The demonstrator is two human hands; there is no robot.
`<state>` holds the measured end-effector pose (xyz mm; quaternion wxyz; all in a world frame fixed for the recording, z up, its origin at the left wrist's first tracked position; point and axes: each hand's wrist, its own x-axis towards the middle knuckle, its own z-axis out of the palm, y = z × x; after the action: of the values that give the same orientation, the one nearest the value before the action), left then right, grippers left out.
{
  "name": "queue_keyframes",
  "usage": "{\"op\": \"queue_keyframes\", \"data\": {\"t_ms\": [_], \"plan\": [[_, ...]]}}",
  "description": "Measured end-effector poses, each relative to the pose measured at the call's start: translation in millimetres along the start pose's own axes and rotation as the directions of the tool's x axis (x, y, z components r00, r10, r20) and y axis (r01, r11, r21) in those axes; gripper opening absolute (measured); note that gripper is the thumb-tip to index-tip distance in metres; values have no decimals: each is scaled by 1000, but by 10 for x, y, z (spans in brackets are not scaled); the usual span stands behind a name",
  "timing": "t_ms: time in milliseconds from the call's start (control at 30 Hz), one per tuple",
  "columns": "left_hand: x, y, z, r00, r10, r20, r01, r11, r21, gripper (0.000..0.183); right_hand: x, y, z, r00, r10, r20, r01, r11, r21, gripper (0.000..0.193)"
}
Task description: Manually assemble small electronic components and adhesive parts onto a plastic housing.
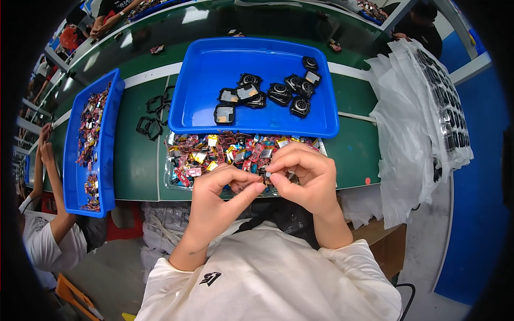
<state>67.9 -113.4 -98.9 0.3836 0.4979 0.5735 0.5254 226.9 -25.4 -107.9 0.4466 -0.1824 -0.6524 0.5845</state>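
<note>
My left hand [217, 195] is closed in a pinch, thumb and index finger together on a small part with a reddish edge, mostly hidden by the fingertips. Close beside it, my right hand [309, 174] pinches a small silvery round piece [268, 174]. The two sets of fingertips nearly meet; whether the pieces are joined I cannot tell. Beneath the hands lies a clear tray [172, 181] heaped with small red circuit boards [235, 150], with wires, yellow tape and silver cells among them. Beyond it, a large blue tray [214, 59] holds several black smartwatch cases [279, 92], some showing round sensor backs.
At left stands a blue bin [108, 182] of more circuit boards. Black square frames [150, 127] lie on the green bench [136, 171] beside the large tray. Stacked plastic trays of black parts [447, 101], wrapped in white sheeting [399, 117], stand at right. Other people work at left and across.
</note>
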Motion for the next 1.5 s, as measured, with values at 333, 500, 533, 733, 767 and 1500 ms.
{"op": "queue_keyframes", "data": {"t_ms": [333, 500, 533, 733, 767, 1500], "plan": [[-73, 35, -47, 998, -59, -14, 52, 958, -282, 3, -27, -5, -8, 990, -120, 68, 117, 992, 46, 13], [-68, 19, 3, 998, -57, -4, 52, 931, -361, 6, -89, -19, 52, 997, 62, -44, -49, 965, 259, 12], [-69, 17, 9, 997, -79, -15, 67, 918, -391, 7, -84, -24, 51, 997, 62, -45, -48, 964, 261, 12], [-48, -21, 44, 995, -99, -10, 87, 916, -392, 7, -93, 1, 68, 999, 52, 1, -50, 957, 285, 15], [-49, -27, 50, 995, -98, -6, 88, 915, -393, 7, -99, 9, 92, 998, 52, -43, -40, 972, 231, 15], [-40, -31, -67, 985, -18, 170, 94, 886, -455, 6, 700, 87, -775, 986, -11, 165, 162, 293, -942, 34]]}}
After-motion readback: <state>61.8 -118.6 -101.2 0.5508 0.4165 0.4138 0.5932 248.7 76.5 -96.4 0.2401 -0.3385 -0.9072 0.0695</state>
